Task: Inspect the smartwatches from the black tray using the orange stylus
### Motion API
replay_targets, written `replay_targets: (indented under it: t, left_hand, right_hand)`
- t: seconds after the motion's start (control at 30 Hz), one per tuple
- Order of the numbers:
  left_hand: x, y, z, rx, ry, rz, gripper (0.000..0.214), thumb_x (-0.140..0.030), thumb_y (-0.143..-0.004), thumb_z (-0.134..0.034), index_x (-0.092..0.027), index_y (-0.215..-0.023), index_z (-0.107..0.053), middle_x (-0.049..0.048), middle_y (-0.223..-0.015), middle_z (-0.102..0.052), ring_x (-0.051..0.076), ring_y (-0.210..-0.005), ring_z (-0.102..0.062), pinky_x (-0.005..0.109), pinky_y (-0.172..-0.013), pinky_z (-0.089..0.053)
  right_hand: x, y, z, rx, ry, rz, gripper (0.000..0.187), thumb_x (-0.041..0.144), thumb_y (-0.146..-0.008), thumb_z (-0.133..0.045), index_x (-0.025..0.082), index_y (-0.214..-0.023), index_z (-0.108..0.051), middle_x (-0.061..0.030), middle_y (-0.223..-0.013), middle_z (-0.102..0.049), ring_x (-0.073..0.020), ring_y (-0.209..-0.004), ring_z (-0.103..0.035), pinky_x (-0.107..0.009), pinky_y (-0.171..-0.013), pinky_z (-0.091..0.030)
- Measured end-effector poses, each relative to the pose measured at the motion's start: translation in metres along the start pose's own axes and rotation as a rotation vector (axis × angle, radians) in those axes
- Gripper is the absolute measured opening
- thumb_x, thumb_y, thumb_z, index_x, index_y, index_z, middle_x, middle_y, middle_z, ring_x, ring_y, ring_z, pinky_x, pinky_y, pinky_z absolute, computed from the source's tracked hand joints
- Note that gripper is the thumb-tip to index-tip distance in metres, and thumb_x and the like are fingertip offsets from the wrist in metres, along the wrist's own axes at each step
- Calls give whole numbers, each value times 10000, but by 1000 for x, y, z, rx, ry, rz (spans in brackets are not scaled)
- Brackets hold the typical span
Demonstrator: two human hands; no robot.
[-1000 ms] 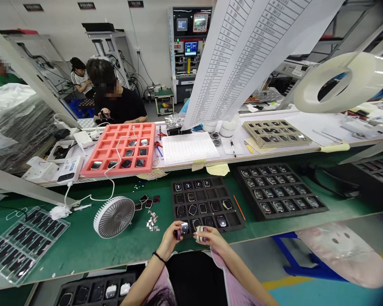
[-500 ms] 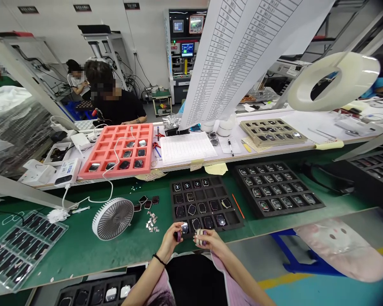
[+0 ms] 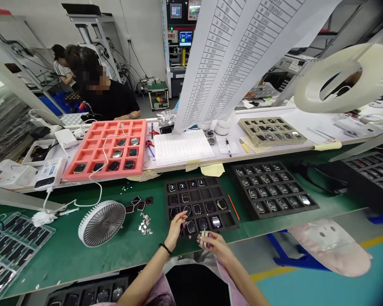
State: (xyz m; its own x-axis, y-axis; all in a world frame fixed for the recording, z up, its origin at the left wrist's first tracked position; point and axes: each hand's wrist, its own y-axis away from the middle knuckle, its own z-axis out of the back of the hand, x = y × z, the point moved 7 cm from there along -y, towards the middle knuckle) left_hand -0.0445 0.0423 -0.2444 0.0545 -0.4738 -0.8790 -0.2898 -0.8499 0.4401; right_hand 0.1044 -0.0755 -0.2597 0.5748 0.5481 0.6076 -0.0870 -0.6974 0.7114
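L hand [image 3: 176, 228] half open, fingers spread, no clear hold, tips just left of a watch case [image 3: 190, 226] in the black foam tray [image 3: 228, 219]. R hand [image 3: 213, 247], nearer the tray's front edge, pinches small pale parts [image 3: 204, 239], long axis approx. upright.

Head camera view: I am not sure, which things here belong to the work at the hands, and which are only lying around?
Belonging to the work:
- left hand, open over the black foam tray
- right hand, holding small pale pieces

Lying around:
- desk fan
- pink foam tray
- printed sheet
- roll of clear film
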Motion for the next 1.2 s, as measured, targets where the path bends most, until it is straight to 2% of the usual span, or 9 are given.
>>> replay_targets:
  t: [0.2,0.3,0.4,0.6,0.83,0.93,1.03,1.1,1.2]
  left_hand:
    - [-21,-65,-49,0,-213,-230,432,-104,-734,-504,-245,-1103,-679,67,-1129,-641,249,-1197,-498,429,-1087,-321]
    - [-19,-96,-74,-36,-292,-297,443,-89,-749,-499,-245,-1130,-662,60,-1291,-580,258,-1369,-325,463,-1165,-179]
    - [-10,-120,-92,-67,-362,-324,465,-82,-749,-495,-228,-1166,-641,63,-1312,-571,259,-1414,-247,490,-1179,-151]
    - [9,-137,-106,-100,-468,-363,539,-53,-753,-452,-200,-1256,-577,70,-1386,-512,229,-1458,-138,480,-1193,-161]
    - [12,-141,-113,-104,-552,-373,621,-23,-730,-458,-210,-1319,-515,75,-1446,-449,279,-1468,-102,565,-1185,-34]
    - [1,-136,-125,3,-569,-386,736,-12,-695,-500,-226,-1395,-432,72,-1521,-347,284,-1457,-161,535,-1190,-96]
    - [-19,-128,-152,296,-541,-400,784,-56,-730,-555,-239,-1460,-335,80,-1546,-299,255,-1426,-270,429,-1174,-247]
    - [-35,-127,-165,428,-512,-405,712,-111,-759,-599,-246,-1429,-398,81,-1493,-398,250,-1380,-360,401,-1152,-297]
    - [-54,-135,-172,438,-512,-418,563,-142,-750,-649,-260,-1294,-564,73,-1320,-585,248,-1227,-532,379,-1064,-400]
  right_hand:
    - [45,-36,27,-14,34,13,456,293,-403,-916,123,-769,-705,-99,-720,-737,-306,-782,-726,-359,-676,-570]
    - [78,-62,40,-10,51,41,490,295,-382,-921,131,-792,-709,-97,-752,-746,-302,-794,-726,-374,-698,-572]
    - [110,-87,48,9,66,59,490,301,-393,-920,142,-806,-710,-91,-781,-751,-302,-815,-725,-395,-734,-573]
    - [151,-129,53,55,78,65,467,281,-441,-913,122,-834,-718,-81,-756,-745,-275,-801,-725,-360,-735,-573]
    - [164,-149,51,111,97,45,396,277,-504,-900,120,-819,-717,-85,-759,-743,-283,-834,-724,-365,-765,-569]
    - [171,-154,53,159,100,28,399,294,-494,-902,117,-800,-716,-97,-768,-745,-289,-845,-722,-401,-813,-560]
    - [179,-160,56,222,113,16,410,299,-477,-904,121,-795,-716,-83,-757,-741,-280,-846,-716,-429,-840,-555]
    - [182,-162,57,267,135,6,403,308,-484,-900,118,-786,-713,-73,-724,-731,-275,-822,-714,-441,-831,-560]
    - [182,-164,57,304,181,0,399,325,-511,-891,107,-789,-707,-84,-703,-719,-280,-790,-713,-448,-788,-577]
